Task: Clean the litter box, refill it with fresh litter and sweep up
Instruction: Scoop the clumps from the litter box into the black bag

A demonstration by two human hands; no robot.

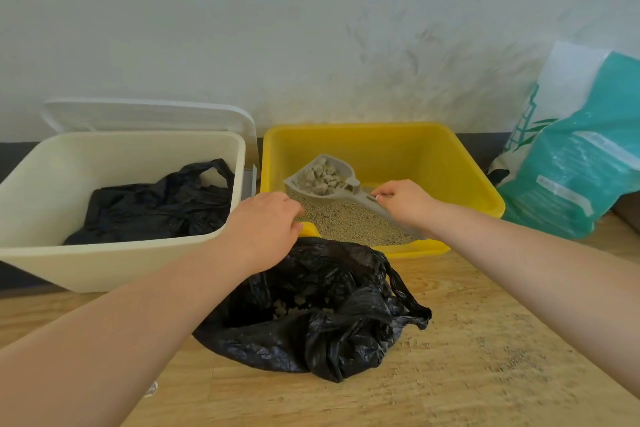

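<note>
A yellow litter box [408, 142] stands against the wall with grey-tan litter [349, 222] heaped in its near left part. My right hand [405, 201] grips the handle of a grey scoop [318, 177] that is raised over the litter and holds several clumps. My left hand [266, 222] has its fingers curled over the box's near left rim. In front of the box an open black plastic bag [311, 308] lies on the floor with a few clumps inside.
A cream bin [52, 166] with its white lid [145, 114] up stands left of the box, a black bag [156, 204] crumpled inside. A teal and white litter sack [571, 156] leans on the wall at right. Loose litter grains [512, 357] are scattered on the wooden floor.
</note>
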